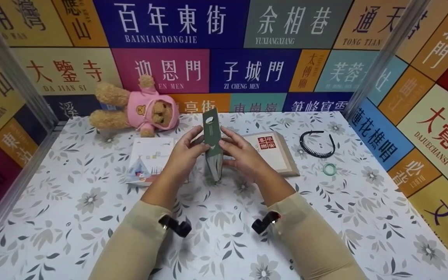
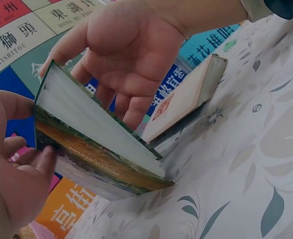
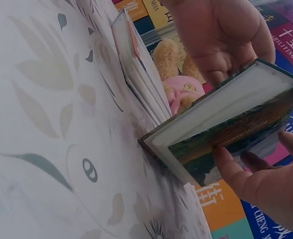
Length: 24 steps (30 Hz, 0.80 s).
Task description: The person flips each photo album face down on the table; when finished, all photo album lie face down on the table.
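Note:
A dark green-covered book (image 1: 212, 134) with an oval mark near its top stands on end, its lower edge at the table. My left hand (image 1: 181, 155) holds it from the left, thumb on the cover and fingers at the side. From the right, my right hand (image 1: 245, 155) grips it by the thumb and fingers. Both wrist views show white page edges within the book (image 2: 101, 119), spread slightly apart. A painted landscape picture (image 3: 231, 129) shows on one side, where fingers of the right hand (image 3: 271, 174) press.
Left of the hands lies a white book with a tent picture (image 1: 150, 159), with a teddy bear in pink (image 1: 150, 107) behind it. On the right are a cream book with red characters (image 1: 268, 151), a black headband (image 1: 317, 155) and a green ring (image 1: 329, 169). Sign-printed panels (image 1: 177, 23) enclose the table.

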Each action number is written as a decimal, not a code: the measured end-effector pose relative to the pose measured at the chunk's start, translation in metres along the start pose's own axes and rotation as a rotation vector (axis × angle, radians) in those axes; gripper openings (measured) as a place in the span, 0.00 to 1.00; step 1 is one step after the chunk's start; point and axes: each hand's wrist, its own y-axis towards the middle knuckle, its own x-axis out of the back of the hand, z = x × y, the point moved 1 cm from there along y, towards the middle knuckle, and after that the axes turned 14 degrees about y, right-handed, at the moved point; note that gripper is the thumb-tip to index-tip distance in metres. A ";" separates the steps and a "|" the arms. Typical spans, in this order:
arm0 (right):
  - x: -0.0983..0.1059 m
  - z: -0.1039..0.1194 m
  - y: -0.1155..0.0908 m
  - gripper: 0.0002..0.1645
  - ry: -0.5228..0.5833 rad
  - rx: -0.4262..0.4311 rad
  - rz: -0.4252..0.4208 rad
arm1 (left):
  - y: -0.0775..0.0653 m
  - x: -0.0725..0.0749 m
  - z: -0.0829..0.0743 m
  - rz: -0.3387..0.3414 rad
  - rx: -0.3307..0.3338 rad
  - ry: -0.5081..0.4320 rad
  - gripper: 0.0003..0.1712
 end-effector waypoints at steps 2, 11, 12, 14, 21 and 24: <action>0.002 -0.001 0.001 0.34 -0.006 0.008 0.000 | 0.002 -0.001 0.002 0.011 0.038 -0.033 0.39; 0.010 -0.006 0.007 0.36 0.100 -0.003 -0.017 | 0.003 -0.002 0.012 0.081 0.112 -0.038 0.37; 0.010 -0.006 0.007 0.37 0.124 -0.009 -0.011 | 0.002 -0.001 0.012 0.090 0.110 -0.035 0.37; 0.010 -0.007 0.006 0.38 0.164 -0.022 -0.003 | 0.003 -0.001 0.014 0.099 0.102 -0.032 0.37; 0.016 -0.004 0.009 0.39 0.154 0.014 -0.076 | 0.003 0.002 0.020 0.127 0.157 0.047 0.34; 0.022 -0.003 0.012 0.40 0.164 0.064 -0.132 | 0.004 0.005 0.022 0.122 0.240 0.002 0.33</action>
